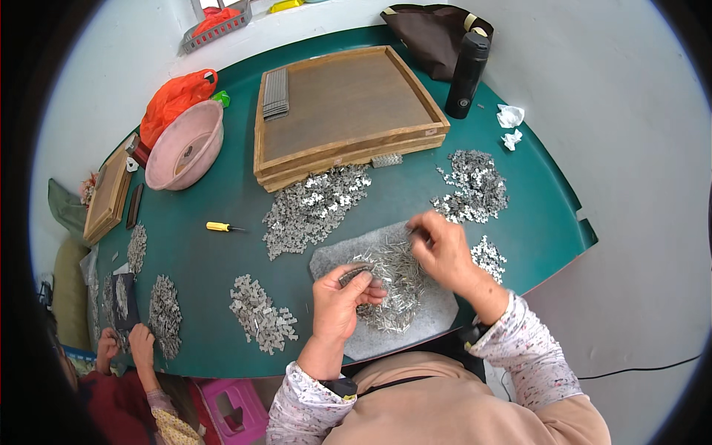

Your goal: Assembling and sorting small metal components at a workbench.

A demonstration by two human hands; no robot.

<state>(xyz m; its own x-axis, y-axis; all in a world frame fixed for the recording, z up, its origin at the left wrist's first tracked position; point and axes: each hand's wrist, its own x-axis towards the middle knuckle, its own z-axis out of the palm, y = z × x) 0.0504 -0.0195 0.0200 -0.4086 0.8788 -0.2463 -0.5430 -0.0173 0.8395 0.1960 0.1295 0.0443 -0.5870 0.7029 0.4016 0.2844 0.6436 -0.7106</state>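
My left hand point(335, 302) is closed on a short grey metal strip point(353, 274), pinched between thumb and fingers. The strip's far details are too small to make out. Up and to the right, my right hand point(447, 254) has its fingertips pressed together; whatever they hold is hidden. Between and beneath both hands lies a pile of thin silvery metal pins point(397, 308). The pins rest on a light grey mat point(428, 326) at the table's near edge. A small heap of shiny metal pieces point(488, 257) lies just beyond my right wrist.
Heaps of small metal parts point(315, 211) lie around the green table point(200, 259), with another heap point(475, 185) at right. Behind stand a wooden tray point(348, 104), a black bottle point(469, 74) and a pink basin point(185, 152). A yellow-handled screwdriver point(220, 226) lies left; a co-worker's hands point(141, 345) work lower left.
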